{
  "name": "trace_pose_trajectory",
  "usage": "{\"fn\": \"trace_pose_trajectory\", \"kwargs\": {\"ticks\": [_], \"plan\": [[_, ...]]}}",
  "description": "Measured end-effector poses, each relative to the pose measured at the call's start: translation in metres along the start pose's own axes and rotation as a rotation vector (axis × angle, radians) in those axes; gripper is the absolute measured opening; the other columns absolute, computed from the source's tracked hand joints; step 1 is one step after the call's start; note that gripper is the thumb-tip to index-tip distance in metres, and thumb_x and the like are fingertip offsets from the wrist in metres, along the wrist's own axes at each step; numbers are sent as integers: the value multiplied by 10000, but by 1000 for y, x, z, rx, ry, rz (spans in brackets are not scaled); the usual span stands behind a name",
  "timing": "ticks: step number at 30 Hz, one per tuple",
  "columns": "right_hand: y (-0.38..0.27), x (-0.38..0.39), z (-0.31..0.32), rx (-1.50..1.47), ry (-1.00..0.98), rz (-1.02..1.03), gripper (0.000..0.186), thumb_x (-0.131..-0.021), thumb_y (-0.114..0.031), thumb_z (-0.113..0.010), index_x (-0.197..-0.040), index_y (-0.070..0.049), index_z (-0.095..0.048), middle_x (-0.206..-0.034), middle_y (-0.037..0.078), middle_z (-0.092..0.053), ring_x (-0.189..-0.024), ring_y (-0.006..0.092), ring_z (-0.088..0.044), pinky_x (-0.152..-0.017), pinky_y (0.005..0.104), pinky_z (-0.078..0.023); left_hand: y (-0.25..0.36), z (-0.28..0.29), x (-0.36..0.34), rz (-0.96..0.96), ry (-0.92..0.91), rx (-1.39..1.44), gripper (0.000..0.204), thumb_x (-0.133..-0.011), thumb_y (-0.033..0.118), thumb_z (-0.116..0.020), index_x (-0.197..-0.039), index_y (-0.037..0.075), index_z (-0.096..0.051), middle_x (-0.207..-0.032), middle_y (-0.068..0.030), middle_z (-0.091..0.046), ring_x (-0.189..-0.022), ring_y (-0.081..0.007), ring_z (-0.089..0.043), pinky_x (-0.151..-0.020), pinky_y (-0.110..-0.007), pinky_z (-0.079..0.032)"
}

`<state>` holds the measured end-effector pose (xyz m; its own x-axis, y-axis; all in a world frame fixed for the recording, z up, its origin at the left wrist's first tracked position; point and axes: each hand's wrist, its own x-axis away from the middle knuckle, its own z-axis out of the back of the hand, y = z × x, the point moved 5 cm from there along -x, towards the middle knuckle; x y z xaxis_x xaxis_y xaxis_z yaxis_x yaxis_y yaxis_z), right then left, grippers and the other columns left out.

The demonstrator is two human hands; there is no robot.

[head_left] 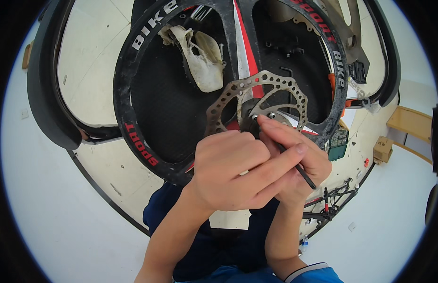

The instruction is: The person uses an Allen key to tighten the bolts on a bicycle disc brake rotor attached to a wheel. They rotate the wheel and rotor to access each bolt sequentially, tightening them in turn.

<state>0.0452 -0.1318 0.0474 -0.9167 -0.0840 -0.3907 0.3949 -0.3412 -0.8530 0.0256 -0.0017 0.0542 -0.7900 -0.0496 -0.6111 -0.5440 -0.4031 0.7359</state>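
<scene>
Item 1: bicycle wheel with black rim, wide blade-like spokes in black, red and white, and red and white lettering (242, 47); centre and upper part of the frame, above a dark, flat surface (157, 108).

Item 2: round, perforated, silver-grey metal brake disc with curved inner arms (249, 85); centre of the frame, over the wheel's hub, its lower part hidden by the hands. Fitted near its middle: 2 visible silver round-headed bolts (272, 115).

Item 3: slim, straight, black rod-like tool (307, 178); just right of centre, slanting down to the right, its upper end hidden among the fingers.

Item 4: right hand (309, 159); right of centre, closed around the rod-like tool, fingertips just beside the bolts.

Item 5: left hand (230, 167); centre, fingers bent, 1 finger stretched across the right hand towards the tool. Whether it grips anything cannot be told.

Item 6: milky, translucent, rounded shell-like piece (204, 66); upper centre-left, seen between spokes.

Item 7: L-shaped black hex key (290, 87); upper right of centre, seen between spokes, beyond the disc.

Item 8: shallow dark-green tray of small parts (339, 151); right of the frame.

Item 9: brown cardboard box (383, 148); far right.

Item 10: black bicycle frame with red accents (326, 207); lower right.

Item 11: bright blue sleeve (315, 274); bottom edge, right of centre.
</scene>
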Motion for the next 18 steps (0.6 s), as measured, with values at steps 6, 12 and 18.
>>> {"fn": "trace_pose_trajectory", "kwargs": {"ticks": [6, 12, 18], "plan": [[1, -2, -3, 30, -11, 17, 295, -739, 110, -750, -1027, 48, -767, -1020, 183, -776, -887, 220, -770, -769, 280, -595, -4, 0, 3, -7, 82, 47, 281, -645, -70, -837, -863, 97, -780, -650, 14, -582, -476, -133, -476, -449, -241, -356], [1, 0, 0, 64, 5, 9, 269, -733, 54, -799, -1000, 45, -766, -986, 176, -777, -853, 234, -765, -739, 283, -593, -6, 1, 2, 65, 115, 93, 252, -658, -91, -837, -818, 72, -728, -647, -1, -606, -472, -123, -483, -444, -235, -370], [2, 2, 5, 49, -6, -12, 237, -753, 5, -793, -986, 40, -770, -977, 188, -773, -824, 238, -757, -688, 269, -581, -1, 1, -3, 97, 67, 113, 240, -676, -58, -854, -822, 73, -716, -631, -15, -612, -474, -127, -500, -443, -239, -387]]}}
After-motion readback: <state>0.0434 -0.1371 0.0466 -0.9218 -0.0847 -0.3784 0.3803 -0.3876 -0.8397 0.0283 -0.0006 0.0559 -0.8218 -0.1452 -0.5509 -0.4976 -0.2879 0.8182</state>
